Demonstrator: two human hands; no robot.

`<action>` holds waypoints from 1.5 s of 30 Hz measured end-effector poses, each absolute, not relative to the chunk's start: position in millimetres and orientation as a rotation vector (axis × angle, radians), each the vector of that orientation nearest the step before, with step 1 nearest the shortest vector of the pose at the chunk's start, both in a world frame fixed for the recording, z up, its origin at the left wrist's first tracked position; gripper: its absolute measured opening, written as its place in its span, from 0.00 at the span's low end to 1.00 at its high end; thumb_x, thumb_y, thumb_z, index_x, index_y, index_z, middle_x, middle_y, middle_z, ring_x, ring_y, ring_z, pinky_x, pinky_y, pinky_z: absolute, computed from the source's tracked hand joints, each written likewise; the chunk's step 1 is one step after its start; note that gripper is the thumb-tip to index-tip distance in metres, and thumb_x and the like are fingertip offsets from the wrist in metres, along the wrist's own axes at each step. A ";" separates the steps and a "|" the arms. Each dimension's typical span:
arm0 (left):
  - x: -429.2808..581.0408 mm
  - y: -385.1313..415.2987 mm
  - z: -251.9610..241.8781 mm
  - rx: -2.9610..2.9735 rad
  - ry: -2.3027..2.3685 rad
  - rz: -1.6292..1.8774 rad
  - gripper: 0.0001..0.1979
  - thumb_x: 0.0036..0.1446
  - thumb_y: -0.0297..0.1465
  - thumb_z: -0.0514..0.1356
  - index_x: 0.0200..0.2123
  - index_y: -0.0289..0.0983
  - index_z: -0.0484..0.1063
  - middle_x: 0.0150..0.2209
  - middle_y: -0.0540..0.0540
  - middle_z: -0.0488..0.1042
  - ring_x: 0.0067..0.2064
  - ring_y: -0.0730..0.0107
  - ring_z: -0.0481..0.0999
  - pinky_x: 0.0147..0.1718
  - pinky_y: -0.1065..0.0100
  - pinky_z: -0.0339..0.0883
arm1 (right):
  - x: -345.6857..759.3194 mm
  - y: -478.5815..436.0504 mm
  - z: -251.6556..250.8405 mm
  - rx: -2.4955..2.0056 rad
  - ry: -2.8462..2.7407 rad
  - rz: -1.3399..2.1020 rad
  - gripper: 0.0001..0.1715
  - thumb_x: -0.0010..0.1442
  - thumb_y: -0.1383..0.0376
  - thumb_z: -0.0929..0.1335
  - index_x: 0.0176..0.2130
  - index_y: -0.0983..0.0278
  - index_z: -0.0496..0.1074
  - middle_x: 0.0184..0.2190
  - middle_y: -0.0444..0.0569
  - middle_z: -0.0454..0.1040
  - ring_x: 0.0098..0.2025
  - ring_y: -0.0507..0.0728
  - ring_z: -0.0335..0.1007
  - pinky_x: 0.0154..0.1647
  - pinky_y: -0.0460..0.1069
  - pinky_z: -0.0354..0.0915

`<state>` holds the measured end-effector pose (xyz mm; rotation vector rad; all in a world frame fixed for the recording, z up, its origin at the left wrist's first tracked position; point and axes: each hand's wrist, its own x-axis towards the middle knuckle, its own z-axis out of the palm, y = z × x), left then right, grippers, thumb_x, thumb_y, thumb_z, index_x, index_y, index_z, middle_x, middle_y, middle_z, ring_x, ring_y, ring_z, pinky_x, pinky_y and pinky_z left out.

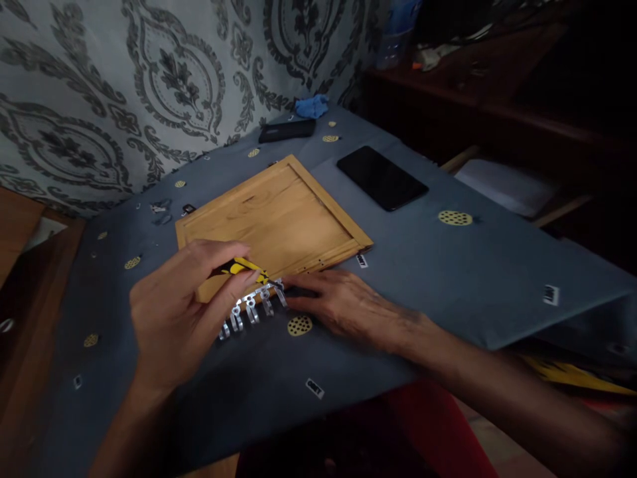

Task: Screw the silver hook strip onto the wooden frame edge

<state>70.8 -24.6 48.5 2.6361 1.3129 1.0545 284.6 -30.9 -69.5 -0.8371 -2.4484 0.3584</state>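
My left hand is closed around the yellow and black handle of a small screwdriver. Its thin dark shaft points down and right to the end of a silver metal hook rail. The rail, with several hooks hanging towards me, lies along the near edge of a framed wooden board. My right hand pinches the rail's right end between its fingers, close to the screwdriver's tip. Whether the tip sits in a screw is too small to tell. Part of the board's left corner is hidden behind my left hand.
A black phone lies right of the board on the grey-blue tablecloth. Behind stand a dark flat case and a crumpled blue cloth. Small metal bits lie at the left, near the patterned wall.
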 end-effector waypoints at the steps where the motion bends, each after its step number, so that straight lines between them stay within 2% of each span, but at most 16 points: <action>1: 70.7 -24.7 47.5 2.636 1.331 1.063 0.08 0.63 0.29 0.64 0.44 0.45 0.76 0.38 0.55 0.81 0.37 0.74 0.79 0.38 0.69 0.74 | 284.7 -30.9 -69.5 -0.837 -2.449 0.357 0.26 0.58 0.79 0.69 0.53 0.59 0.76 0.59 0.51 0.74 0.50 0.59 0.77 0.51 0.55 0.72; 13: 72.3 -25.7 45.3 2.641 1.371 1.039 0.07 0.64 0.30 0.62 0.44 0.47 0.75 0.37 0.54 0.80 0.37 0.69 0.80 0.38 0.64 0.76 | 285.5 -31.4 -66.6 -0.844 -2.453 0.365 0.24 0.59 0.78 0.69 0.52 0.59 0.76 0.58 0.52 0.74 0.51 0.59 0.76 0.51 0.55 0.73; 22: 71.8 -26.5 44.6 2.657 1.360 1.017 0.07 0.64 0.30 0.63 0.44 0.46 0.74 0.38 0.54 0.80 0.39 0.71 0.80 0.41 0.66 0.76 | 285.7 -30.3 -67.6 -0.809 -2.431 0.371 0.25 0.57 0.79 0.69 0.51 0.61 0.77 0.58 0.52 0.74 0.49 0.62 0.77 0.50 0.57 0.74; 34: 72.4 -24.3 42.6 2.749 1.363 0.984 0.06 0.65 0.31 0.62 0.45 0.46 0.73 0.40 0.53 0.81 0.41 0.69 0.82 0.45 0.65 0.78 | 286.3 -31.7 -68.1 -0.836 -2.447 0.366 0.28 0.58 0.79 0.69 0.54 0.59 0.75 0.58 0.51 0.74 0.51 0.60 0.76 0.52 0.56 0.72; 42: 74.2 -21.8 41.3 2.823 1.375 0.993 0.06 0.64 0.31 0.63 0.45 0.44 0.74 0.38 0.51 0.80 0.37 0.69 0.81 0.38 0.68 0.77 | 284.9 -31.1 -67.1 -0.844 -2.442 0.358 0.26 0.60 0.78 0.69 0.54 0.58 0.76 0.58 0.50 0.74 0.51 0.58 0.76 0.52 0.54 0.72; 45: 77.3 -22.4 43.0 2.779 1.390 0.995 0.05 0.64 0.30 0.62 0.44 0.43 0.75 0.36 0.51 0.79 0.37 0.70 0.80 0.39 0.69 0.77 | 284.8 -31.0 -66.6 -0.837 -2.449 0.353 0.24 0.60 0.77 0.68 0.53 0.59 0.76 0.57 0.51 0.75 0.50 0.58 0.77 0.51 0.54 0.72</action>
